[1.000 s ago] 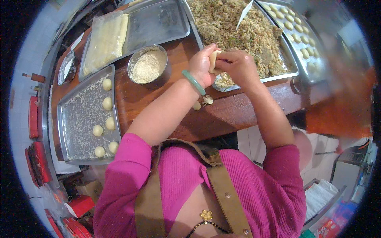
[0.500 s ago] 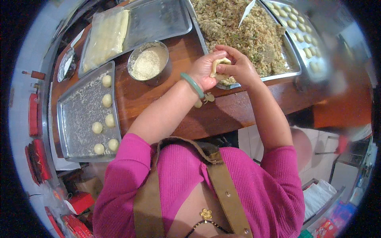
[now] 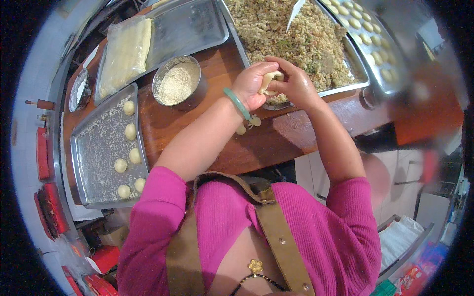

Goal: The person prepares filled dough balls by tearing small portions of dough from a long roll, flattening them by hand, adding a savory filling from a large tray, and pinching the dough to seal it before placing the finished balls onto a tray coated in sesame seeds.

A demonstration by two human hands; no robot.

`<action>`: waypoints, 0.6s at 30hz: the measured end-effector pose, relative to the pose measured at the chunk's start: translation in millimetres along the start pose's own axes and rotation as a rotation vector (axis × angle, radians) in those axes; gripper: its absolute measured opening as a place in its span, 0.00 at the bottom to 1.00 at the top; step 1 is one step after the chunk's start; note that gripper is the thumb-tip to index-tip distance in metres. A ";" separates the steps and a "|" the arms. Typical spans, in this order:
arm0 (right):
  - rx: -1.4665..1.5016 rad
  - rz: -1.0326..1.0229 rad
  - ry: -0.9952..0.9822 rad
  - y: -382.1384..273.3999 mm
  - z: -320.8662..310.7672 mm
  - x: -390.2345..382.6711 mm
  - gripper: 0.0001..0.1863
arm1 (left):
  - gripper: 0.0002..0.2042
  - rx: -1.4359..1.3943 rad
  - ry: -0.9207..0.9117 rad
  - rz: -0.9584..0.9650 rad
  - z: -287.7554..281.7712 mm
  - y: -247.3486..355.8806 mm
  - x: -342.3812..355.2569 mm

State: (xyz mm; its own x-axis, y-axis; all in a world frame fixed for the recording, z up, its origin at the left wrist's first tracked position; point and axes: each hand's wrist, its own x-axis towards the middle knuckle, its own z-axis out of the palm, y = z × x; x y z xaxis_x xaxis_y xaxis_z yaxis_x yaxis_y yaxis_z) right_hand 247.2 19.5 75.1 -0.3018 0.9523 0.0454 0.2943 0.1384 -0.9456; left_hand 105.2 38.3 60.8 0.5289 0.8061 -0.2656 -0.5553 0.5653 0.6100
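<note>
Between my two hands is a pale dough wrapper [image 3: 269,82], bent into a cup with a raised rim. My left hand [image 3: 251,85], below a green bangle, cradles it from the left side. The fingers of my right hand [image 3: 295,85] pinch its rim from the right. Whatever lies inside the cup is hidden by my fingers. Both hands are over the near edge of a metal tray [image 3: 340,90] heaped with crumbly brown filling [image 3: 291,42]. Small dough scraps [image 3: 254,121] lie on the wooden table just below my left wrist.
A bowl of sesame seeds [image 3: 177,84] stands left of my hands. Farther left, a seed-strewn tray [image 3: 98,143] holds several dough balls [image 3: 130,131]. Behind are bagged dough [image 3: 126,56] on a tray and a white-handled utensil [image 3: 295,15] in the filling. Flattened dough pieces [image 3: 365,39] fill a tray far right.
The view has shifted slightly, so the trays and bowl appear a little farther left. My hands still hold the wrapper, its cup opening now turned more into view.
</note>
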 end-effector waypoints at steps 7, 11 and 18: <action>1.031 0.026 0.222 44.5 -17.9 33.1 0.24 | 0.08 -0.098 -0.242 -0.204 33.2 -15.8 18.4; 0.997 0.138 0.083 8.3 -18.1 0.5 0.24 | 0.06 -0.180 -0.068 0.029 -16.3 13.1 71.7; 1.078 0.069 0.218 36.7 -10.4 5.3 0.26 | 0.08 -0.174 -0.129 -0.043 27.4 -18.9 39.5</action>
State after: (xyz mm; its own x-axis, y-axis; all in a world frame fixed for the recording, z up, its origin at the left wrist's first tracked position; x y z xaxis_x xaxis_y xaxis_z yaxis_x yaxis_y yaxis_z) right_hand 265.8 32.4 43.9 -0.1176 0.9911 -0.0622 -0.6734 -0.1256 -0.7286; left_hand 154.2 54.7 59.2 0.6260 0.7578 -0.1843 -0.6267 0.6295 0.4593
